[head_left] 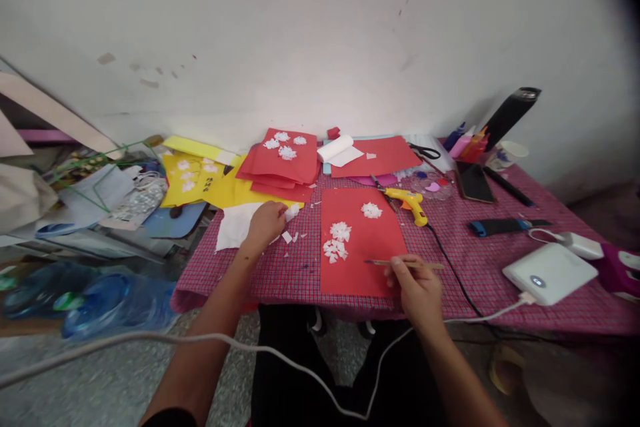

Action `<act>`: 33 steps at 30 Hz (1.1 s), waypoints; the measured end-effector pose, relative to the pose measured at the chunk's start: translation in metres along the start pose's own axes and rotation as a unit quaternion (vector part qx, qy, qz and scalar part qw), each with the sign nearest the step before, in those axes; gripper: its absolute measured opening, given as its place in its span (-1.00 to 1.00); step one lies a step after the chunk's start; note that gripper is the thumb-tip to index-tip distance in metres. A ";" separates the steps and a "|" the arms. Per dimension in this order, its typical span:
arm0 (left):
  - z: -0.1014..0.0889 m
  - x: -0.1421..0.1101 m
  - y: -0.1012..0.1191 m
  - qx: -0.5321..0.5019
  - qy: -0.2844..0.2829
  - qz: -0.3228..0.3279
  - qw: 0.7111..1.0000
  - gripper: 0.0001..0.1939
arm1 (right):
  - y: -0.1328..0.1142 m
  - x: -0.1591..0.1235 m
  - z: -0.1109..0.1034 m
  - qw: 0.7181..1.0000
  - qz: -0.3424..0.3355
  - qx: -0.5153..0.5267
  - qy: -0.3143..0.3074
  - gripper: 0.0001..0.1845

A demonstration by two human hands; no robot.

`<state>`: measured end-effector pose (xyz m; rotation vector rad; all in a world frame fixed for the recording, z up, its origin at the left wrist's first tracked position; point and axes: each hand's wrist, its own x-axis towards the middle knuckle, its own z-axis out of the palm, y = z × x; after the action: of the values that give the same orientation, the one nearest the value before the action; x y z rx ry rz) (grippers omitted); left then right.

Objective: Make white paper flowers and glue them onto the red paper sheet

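Note:
A thin paintbrush lies pinched in my right hand, its tip pointing left over a red sheet of paper. White paper flowers sit on that sheet, two at its left and one near the top right. My left hand rests over a white tissue, fingers drawn together beside small white paper pieces. Whether anything is between those fingers is too small to make out. White scraps are scattered on the cloth between the hand and the sheet.
A yellow glue gun lies right of the sheet, its black cord running forward. Behind are stacked red sheets with flowers and a white paper roll. At right stand a power bank and a phone. A white cable crosses in front.

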<state>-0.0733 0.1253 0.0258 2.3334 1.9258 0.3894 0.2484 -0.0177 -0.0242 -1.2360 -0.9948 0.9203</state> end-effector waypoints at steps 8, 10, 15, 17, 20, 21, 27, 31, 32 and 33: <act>0.002 0.001 -0.006 0.009 -0.005 0.014 1.000 -0.78 | -0.001 -0.001 -0.002 1.000 -0.013 -0.026 -0.011 -0.77; 0.002 0.000 -0.007 0.015 -0.025 0.038 0.999 -0.79 | -0.001 -0.001 -0.001 0.999 -0.012 -0.031 -0.006 -0.76; 0.005 0.000 -0.008 0.029 -0.044 0.078 0.996 -0.76 | 0.000 -0.002 -0.002 0.999 -0.015 -0.028 -0.004 -0.77; 0.006 -0.001 -0.008 0.038 -0.041 0.076 0.996 -0.71 | 0.000 -0.002 -0.002 1.000 -0.012 -0.026 -0.005 -0.77; 0.008 -0.004 -0.007 0.051 -0.039 0.071 0.995 -0.68 | 0.001 -0.002 -0.002 1.000 -0.014 -0.025 -0.009 -0.78; 0.008 -0.005 -0.007 0.053 -0.038 0.068 0.996 -0.68 | 0.001 -0.002 -0.002 0.999 -0.016 -0.026 -0.010 -0.78; 0.007 -0.006 -0.007 0.047 -0.043 0.073 0.995 -0.68 | 0.001 -0.001 -0.001 0.999 -0.015 -0.027 -0.009 -0.77; 0.007 -0.004 -0.006 0.053 -0.053 0.068 0.995 -0.69 | 0.000 -0.001 -0.001 0.999 -0.015 -0.032 -0.008 -0.77; 0.007 -0.005 -0.006 0.056 -0.052 0.065 0.995 -0.69 | 0.000 -0.002 -0.001 0.999 -0.015 -0.033 -0.008 -0.77; 0.007 -0.005 -0.005 0.057 -0.050 0.062 0.995 -0.69 | -0.001 -0.002 -0.001 0.999 -0.015 -0.033 -0.007 -0.77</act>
<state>-0.0775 0.1221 0.0173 2.4998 1.8092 0.1712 0.2490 -0.0198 -0.0237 -1.2685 -1.0596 0.8800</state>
